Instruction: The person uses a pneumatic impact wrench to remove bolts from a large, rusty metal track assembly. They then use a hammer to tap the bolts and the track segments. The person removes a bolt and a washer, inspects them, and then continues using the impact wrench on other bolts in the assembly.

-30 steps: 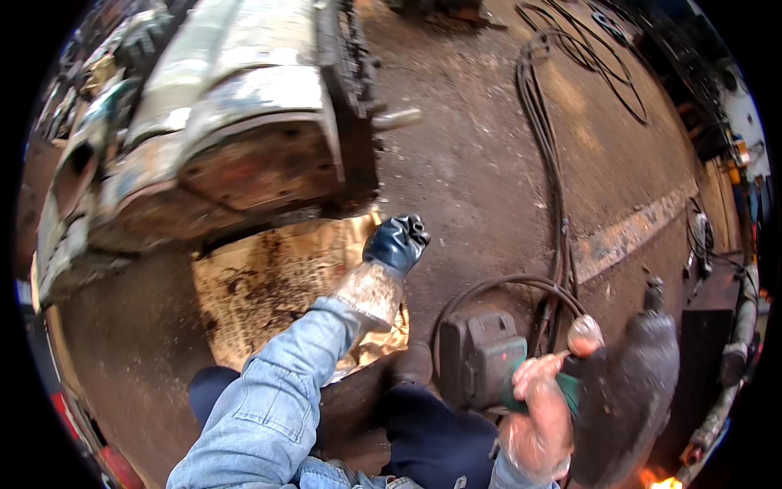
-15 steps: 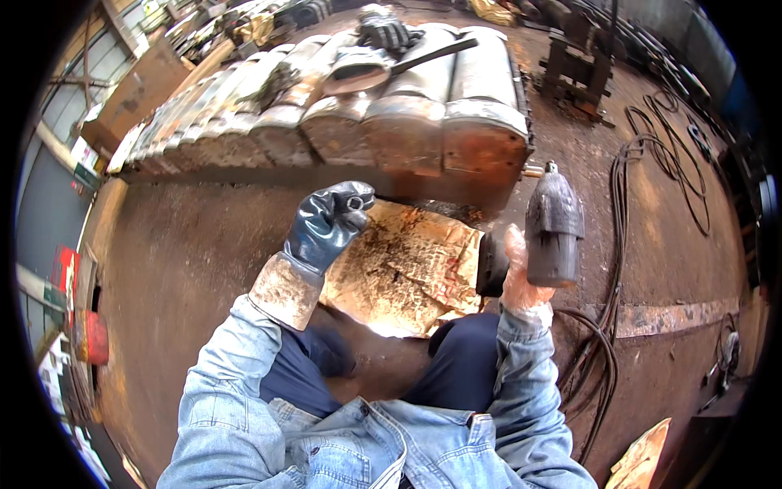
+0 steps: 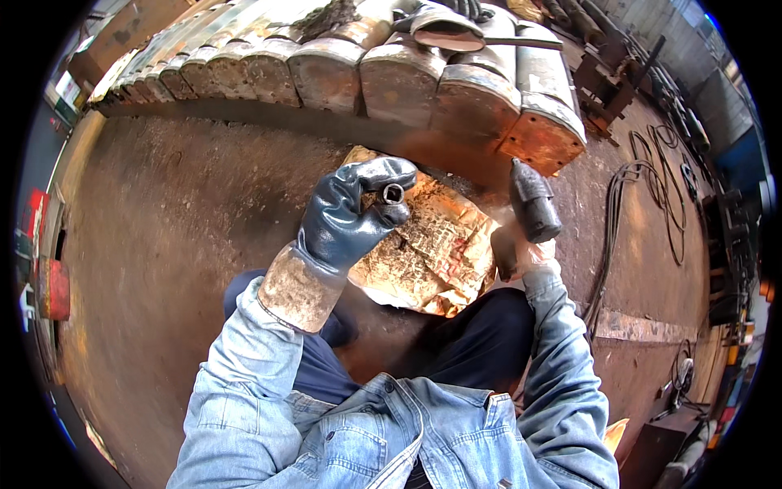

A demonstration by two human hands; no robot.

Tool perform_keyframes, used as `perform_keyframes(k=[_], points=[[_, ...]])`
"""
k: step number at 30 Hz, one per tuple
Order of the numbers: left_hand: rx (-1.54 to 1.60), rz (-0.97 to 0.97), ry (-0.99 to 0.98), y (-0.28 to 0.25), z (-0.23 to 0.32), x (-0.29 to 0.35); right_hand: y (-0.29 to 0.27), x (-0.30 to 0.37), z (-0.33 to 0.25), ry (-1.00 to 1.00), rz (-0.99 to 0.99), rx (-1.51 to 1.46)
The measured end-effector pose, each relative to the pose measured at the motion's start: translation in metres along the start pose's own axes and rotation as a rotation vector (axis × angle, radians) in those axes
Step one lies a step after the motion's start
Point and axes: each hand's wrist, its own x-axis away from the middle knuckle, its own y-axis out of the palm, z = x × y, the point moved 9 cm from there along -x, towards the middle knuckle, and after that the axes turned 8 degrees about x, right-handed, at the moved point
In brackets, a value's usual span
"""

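My left hand point(image 3: 338, 216), in a shiny dark glove with a soiled pale cuff, pinches a small metal socket point(image 3: 393, 194) between thumb and fingers. The socket's square hole faces up toward me. My right hand point(image 3: 538, 254) grips a dark grey impact wrench point(image 3: 534, 204); its nose tilts away toward the metal row, and its lower part is partly hidden. Socket and wrench are apart. Between and beyond my hands lies a crumpled, dirt-stained brown paper sack point(image 3: 428, 257).
Ahead runs a long row of heavy rounded metal sections point(image 3: 476, 102), with a dark-rimmed curved object point(image 3: 446, 31) on top. Dark cables point(image 3: 612, 236) trail along the floor at right. A rusty metal stand point(image 3: 604, 90) stands behind, and a red object point(image 3: 54, 289) sits at far left.
The view has shifted. My left hand has moved closer to the wrench, and the socket's square hole now shows. The wrench's nose has swung leftward, nearer the metal row.
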Motion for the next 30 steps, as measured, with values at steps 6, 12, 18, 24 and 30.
perform_keyframes(k=[6,12,18,24,30], points=[[0.505,0.175,-0.195,-0.027,-0.042,-0.003,0.083,-0.009,0.033,0.129,-0.188,-0.151],[0.409,0.331,-0.159,-0.067,-0.042,-0.009,0.160,0.011,0.072,0.104,-0.238,-0.285],[0.233,0.404,-0.255,-0.073,-0.059,-0.005,0.206,0.032,0.114,-0.025,-0.254,-0.382],[0.179,0.391,-0.276,-0.062,-0.064,-0.011,0.225,0.027,0.183,-0.122,-0.089,-0.126],[0.114,0.428,-0.339,-0.067,-0.067,-0.004,0.269,-0.004,0.227,0.279,-0.328,-1.173]])
